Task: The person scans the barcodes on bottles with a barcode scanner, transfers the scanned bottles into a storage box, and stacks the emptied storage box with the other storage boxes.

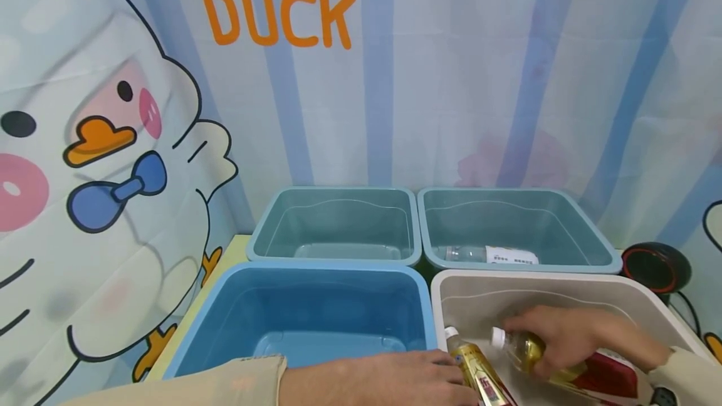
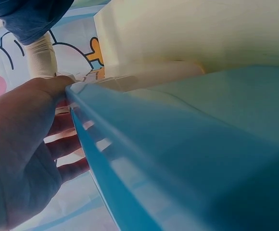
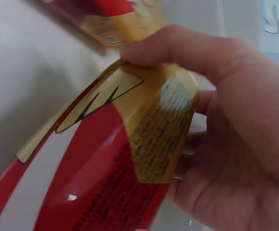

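My right hand (image 1: 570,337) grips a plastic bottle (image 1: 521,349) of golden liquid with a white cap, tilted in the beige bin (image 1: 468,277). In the right wrist view, its gold and red label (image 3: 96,168) fills the foreground, the thumb lying across the upper part. Another bottle (image 1: 479,371) with a gold and red label leans in the same bin, to the left. My left hand (image 1: 389,378) reaches over the right side of the blue bin (image 1: 242,277), its fingers overlapping the leaning bottle. The left wrist view shows those fingers loosely extended beside the blue rim (image 2: 130,144).
Two teal bins stand behind: the left one (image 1: 333,192), and the right one (image 1: 491,193) with a clear bottle (image 1: 491,254) lying in it. A round black device (image 1: 657,267) sits at the right. A duck-print curtain (image 1: 440,80) hangs behind the bins.
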Motion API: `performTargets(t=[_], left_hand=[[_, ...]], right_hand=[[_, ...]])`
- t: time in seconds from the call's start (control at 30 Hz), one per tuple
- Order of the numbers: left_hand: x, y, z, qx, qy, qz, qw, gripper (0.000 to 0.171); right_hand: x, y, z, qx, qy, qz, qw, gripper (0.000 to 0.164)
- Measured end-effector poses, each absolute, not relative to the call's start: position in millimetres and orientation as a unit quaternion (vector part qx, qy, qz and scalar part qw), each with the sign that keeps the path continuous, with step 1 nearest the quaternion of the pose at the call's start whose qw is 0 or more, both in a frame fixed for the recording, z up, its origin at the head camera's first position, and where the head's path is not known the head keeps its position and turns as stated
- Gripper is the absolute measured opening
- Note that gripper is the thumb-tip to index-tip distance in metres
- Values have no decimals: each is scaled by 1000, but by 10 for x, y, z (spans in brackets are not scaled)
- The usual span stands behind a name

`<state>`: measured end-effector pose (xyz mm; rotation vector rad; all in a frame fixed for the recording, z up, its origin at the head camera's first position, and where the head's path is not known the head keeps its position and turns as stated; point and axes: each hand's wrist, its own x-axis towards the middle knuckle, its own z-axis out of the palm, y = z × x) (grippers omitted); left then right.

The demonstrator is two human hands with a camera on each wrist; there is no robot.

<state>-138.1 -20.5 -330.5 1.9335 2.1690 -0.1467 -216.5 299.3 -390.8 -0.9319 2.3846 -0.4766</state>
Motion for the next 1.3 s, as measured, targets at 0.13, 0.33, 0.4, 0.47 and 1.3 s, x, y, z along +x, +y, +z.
performTargets(t=[0.13,0.33,0.4,0.47,1.3], left_hand=[[-1383,-201,-3307,661,739,-50,117,47],[-1388,-186,-3306,659,740,-56,122,49],[-1386,-179,-3306,660,739,-63,119,49],[-1382,-176,-3303,658,740,-70,118,50],[-1369,-180,-3312,657,743,-73,108,53]], right_hand=[[-2182,3030,-3815,-380,859,-223,261,55],[-2206,3110,-3623,-404,833,-269,265,52],[-2198,3145,-3531,-400,833,-279,260,55],[-2192,3176,-3434,-390,836,-289,255,58],[-2366,3860,-2901,-341,782,-497,158,63]])
